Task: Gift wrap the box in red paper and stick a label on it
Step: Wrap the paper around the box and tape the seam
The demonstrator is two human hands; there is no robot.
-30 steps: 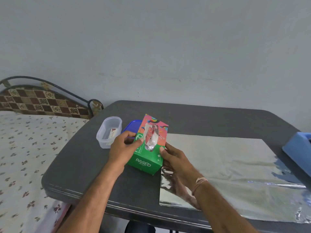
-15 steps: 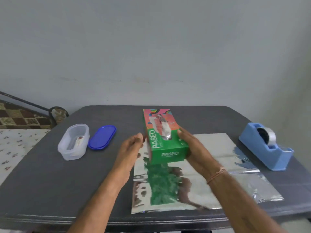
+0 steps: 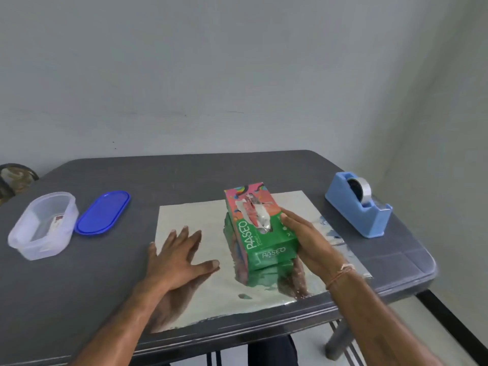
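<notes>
Head view: you have one box (image 3: 260, 228), one sheet of paper (image 3: 184, 223), one tub (image 3: 43, 224), one lid (image 3: 103, 212) and one tape dispenser (image 3: 357, 207) holding one roll, all on a dark grey table (image 3: 79, 286), with both your hands in sight. The box stands on the paper, right of the sheet's middle, its long axis running away from you. Your right hand (image 3: 306, 241) lies against the box's right side with the fingers straight along its upper edge, not curled round it; the thumb is hidden. Your left hand (image 3: 177, 256) is flat, palm down, fingers spread, on the paper's left part and apart from the box. The paper shows a shiny silver face that mirrors the box and both hands. The box is green with a pink far end and a clear film slot on top; "PASEO" reads along the top with "Smart" in smaller letters beside it, and "PASEO" again on the near end. The clear tub sits at the far left with a small card inside, too blurred to read, the blue lid just beside it. The blue dispenser stands at the right, off the paper.
</notes>
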